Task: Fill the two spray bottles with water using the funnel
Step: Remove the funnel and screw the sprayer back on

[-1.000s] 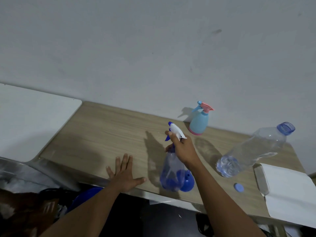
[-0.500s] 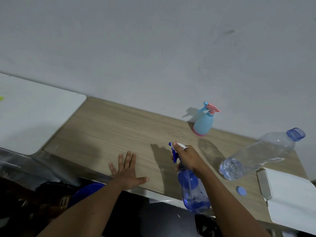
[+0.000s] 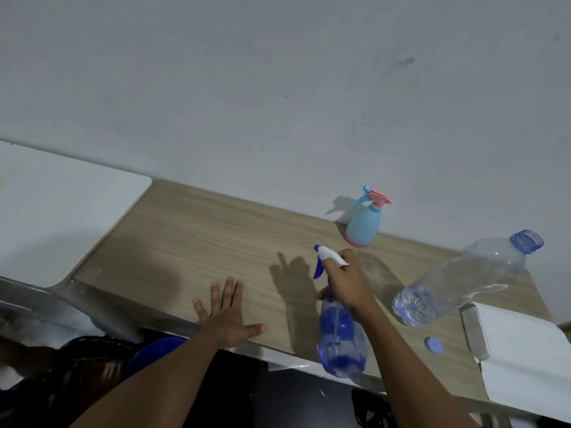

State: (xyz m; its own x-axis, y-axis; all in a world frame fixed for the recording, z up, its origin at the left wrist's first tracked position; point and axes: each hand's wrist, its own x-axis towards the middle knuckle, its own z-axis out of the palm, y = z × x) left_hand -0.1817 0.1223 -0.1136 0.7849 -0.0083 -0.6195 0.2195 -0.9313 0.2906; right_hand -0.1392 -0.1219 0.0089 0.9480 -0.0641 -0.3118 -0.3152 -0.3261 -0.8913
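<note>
Gripping blue spray bottle (image 3: 341,344), right hand (image 3: 344,281); left hand (image 3: 227,316) flat.

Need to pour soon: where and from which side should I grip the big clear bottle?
Probably grip the clear bottle round its wide mid-body, coming from its left, where the table is bare. It stands uncapped, its cap lying nearby, so the open neck offers poor purchase and it should stay upright.

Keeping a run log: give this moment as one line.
right hand: grips blue spray bottle at neck | left hand: flat on wooden table | light-blue spray bottle: upright | clear plastic bottle: uncapped, cap beside it
</note>
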